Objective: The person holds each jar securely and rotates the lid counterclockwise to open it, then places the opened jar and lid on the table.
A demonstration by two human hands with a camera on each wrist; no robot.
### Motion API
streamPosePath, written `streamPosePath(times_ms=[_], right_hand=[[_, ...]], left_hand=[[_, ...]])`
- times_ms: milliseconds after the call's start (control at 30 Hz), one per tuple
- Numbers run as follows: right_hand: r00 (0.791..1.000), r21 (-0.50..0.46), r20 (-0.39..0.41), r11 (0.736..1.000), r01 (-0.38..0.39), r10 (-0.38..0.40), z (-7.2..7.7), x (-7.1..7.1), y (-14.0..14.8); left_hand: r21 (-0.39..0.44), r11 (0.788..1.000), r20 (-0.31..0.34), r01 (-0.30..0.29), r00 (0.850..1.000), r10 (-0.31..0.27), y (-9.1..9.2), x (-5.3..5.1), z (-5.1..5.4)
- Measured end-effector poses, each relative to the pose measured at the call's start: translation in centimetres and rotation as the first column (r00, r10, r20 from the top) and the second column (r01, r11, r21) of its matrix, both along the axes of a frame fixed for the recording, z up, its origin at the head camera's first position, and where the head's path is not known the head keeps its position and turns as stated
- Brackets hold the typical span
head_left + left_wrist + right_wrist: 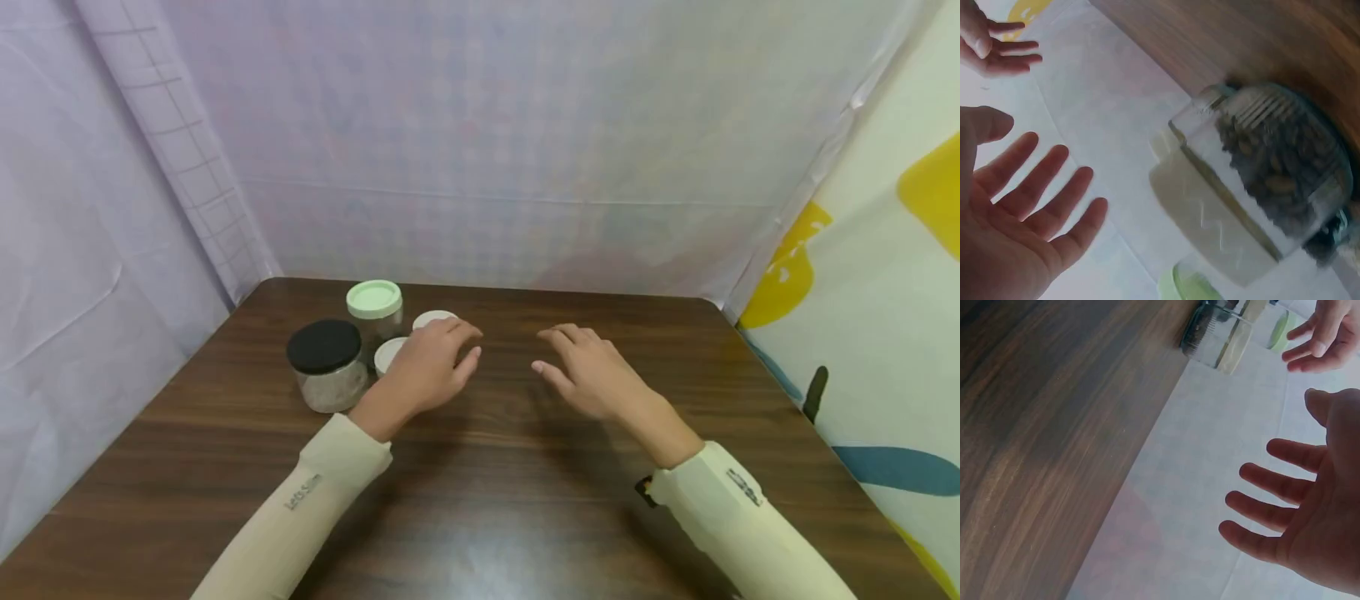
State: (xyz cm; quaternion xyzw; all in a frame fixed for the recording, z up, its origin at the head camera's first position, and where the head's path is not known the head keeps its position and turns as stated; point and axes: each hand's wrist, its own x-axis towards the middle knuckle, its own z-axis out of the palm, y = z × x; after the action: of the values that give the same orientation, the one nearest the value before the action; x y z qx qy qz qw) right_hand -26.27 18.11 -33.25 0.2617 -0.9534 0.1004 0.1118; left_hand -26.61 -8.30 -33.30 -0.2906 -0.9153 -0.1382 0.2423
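Note:
Over the table, my left hand [429, 367] hovers with relaxed, spread fingers and nothing in its grasp. Just beside and partly behind it stand two white-lidded jars, a rear one [433, 317] and a front one [387, 355]; the hand and wrist hide much of both. In the left wrist view, a clear ribbed jar [1285, 156] with a pale lid holds dark, seed-like pieces, apart from the fingers. My right hand [600, 379] is held above the table to the right, its fingers loosely extended, touching nothing.
A clear jar with a black lid [330, 385] stands at the left of the group, a jar with a light green lid [375, 302] behind it. Pale cloth [480, 150] hangs beyond the brown wooden table [487, 517]; patterned cloth [885, 350] hangs at the right.

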Motion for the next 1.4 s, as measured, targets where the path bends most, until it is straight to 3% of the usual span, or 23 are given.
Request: streamPosePath(times_ms=[100, 233, 433, 600, 733, 833, 900, 1033, 1133, 1200, 1233, 1267, 1400], right_hand=[[0.999, -0.034, 0.026, 0.999, -0.028, 0.028, 0.1, 0.3, 0.1], [0.994, -0.088, 0.086, 0.994, -0.060, 0.068, 0.1, 1.0, 0.3], [0.991, -0.128, 0.089, 0.988, -0.092, 0.104, 0.0, 1.7, 0.7], [0.989, -0.130, 0.088, 0.985, -0.109, 0.122, -0.4, 1.9, 0.9], [0.990, -0.131, 0.083, 0.986, -0.105, 0.116, -0.7, 1.9, 1.1], [0.990, -0.132, 0.075, 0.986, -0.105, 0.116, -0.8, 1.9, 1.3], [0.990, -0.135, 0.073, 0.985, -0.108, 0.119, -0.8, 1.9, 1.4], [0.990, -0.139, 0.072, 0.984, -0.111, 0.121, -0.7, 1.9, 1.4], [0.990, -0.147, 0.079, 0.984, -0.104, 0.116, -0.7, 1.9, 1.4], [0.989, -0.154, 0.089, 0.983, -0.100, 0.115, -0.7, 1.9, 1.4], [0.989, -0.159, 0.094, 0.982, -0.098, 0.114, -0.6, 1.9, 1.4], [0.989, -0.164, 0.097, 0.982, -0.097, 0.114, -0.6, 1.9, 1.3], [0.987, -0.183, 0.109, 0.979, -0.094, 0.115, -0.4, 1.8, 1.4]], left_hand=[[0.069, 0.997, -0.039, 0.034, 0.999, -0.032, -1.1, 0.5, 0.3], [0.118, 0.993, -0.081, 0.026, 0.997, -0.016, -3.0, 1.2, 0.7], [0.155, 0.987, -0.197, -0.029, 0.978, 0.060, -6.3, 1.4, 0.7], [0.202, 0.966, -0.217, -0.162, 0.954, 0.206, -9.3, 1.3, 0.3], [0.288, 0.923, -0.080, -0.254, 0.954, 0.288, -11.9, 1.4, 0.1], [0.370, 0.884, 0.082, -0.286, 0.958, 0.276, -13.5, 1.3, -0.2], [0.420, 0.854, 0.191, -0.306, 0.950, 0.247, -14.3, 1.3, -0.5], [0.511, 0.767, 0.376, -0.387, 0.904, 0.206, -15.3, 1.4, -1.1], [0.574, 0.692, 0.473, -0.438, 0.867, 0.157, -15.9, 1.5, -1.6], [0.594, 0.656, 0.519, -0.465, 0.845, 0.129, -16.3, 1.6, -1.9], [0.590, 0.648, 0.545, -0.481, 0.830, 0.119, -16.5, 1.6, -2.0], [0.570, 0.653, 0.571, -0.498, 0.812, 0.121, -16.7, 1.7, -2.1], [0.458, 0.702, 0.646, -0.545, 0.747, 0.158, -17.4, 1.8, -2.5]])
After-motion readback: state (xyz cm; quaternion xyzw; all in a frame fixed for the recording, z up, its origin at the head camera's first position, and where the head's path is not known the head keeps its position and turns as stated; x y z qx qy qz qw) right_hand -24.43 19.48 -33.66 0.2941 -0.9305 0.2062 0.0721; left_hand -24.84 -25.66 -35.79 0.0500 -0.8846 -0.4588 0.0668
